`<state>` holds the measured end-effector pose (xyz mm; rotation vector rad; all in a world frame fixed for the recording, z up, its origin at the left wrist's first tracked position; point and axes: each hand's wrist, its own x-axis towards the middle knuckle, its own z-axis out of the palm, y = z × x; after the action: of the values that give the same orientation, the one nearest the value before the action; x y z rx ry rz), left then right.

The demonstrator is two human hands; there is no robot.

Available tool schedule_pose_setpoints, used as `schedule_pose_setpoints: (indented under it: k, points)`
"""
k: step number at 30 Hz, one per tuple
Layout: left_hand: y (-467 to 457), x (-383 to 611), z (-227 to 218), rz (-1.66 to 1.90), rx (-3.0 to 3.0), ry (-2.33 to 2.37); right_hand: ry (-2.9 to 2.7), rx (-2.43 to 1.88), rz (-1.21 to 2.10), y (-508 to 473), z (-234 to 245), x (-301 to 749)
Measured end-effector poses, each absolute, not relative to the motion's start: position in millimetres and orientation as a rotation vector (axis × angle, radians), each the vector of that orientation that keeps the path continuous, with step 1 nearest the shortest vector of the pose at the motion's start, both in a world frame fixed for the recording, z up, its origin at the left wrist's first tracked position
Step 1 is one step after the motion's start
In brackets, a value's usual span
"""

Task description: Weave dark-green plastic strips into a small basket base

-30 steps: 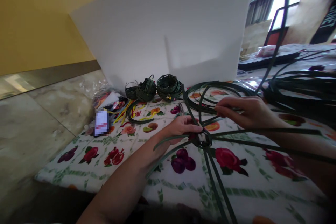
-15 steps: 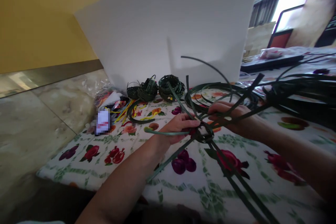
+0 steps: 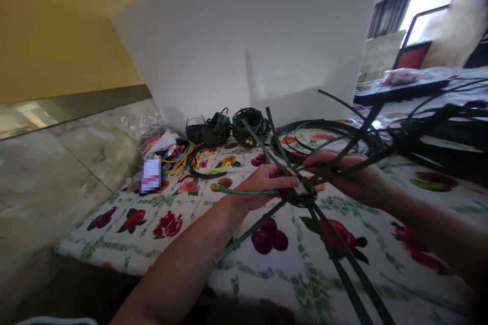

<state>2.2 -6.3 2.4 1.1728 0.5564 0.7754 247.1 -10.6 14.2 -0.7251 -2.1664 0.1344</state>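
A small ring of woven dark green strips [image 3: 304, 199] is held above the flowered tablecloth, with long loose ends spreading out in several directions. My left hand [image 3: 269, 183] grips its left side, thumb pressed on the rim and fingers behind. My right hand [image 3: 335, 165] is closed around a green strip [image 3: 354, 162] at the upper right of the ring. Two strip ends [image 3: 346, 259] hang from the ring toward the front edge. What the fingers of my right hand touch behind the strips is partly hidden.
Woven green baskets [image 3: 249, 127] stand at the back against a white board [image 3: 259, 25]. Coiled green strips [image 3: 324, 127] lie behind my hands, with more at the right. On the left are yellow strips [image 3: 181, 162], a blurred-out phone-like object [image 3: 151, 175] and plastic bags [image 3: 147, 129].
The woven ring and both hands appear slightly farther right, with the whole view shifted a little. The long curved strip at the top has swung right and lower.
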Motion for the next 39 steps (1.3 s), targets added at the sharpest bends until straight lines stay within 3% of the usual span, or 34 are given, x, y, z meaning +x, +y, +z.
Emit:
schedule_pose_setpoints:
  k: [26,39]
  points:
    - [-11.0,10.3,10.4,1.090,1.164,0.613,-2.024,-0.886,0.381,-19.1,13.0,232.9]
    - [-16.1,19.9,4.2,1.225,1.029,0.545,-1.759,-0.977,0.901,-19.4,17.2,224.6]
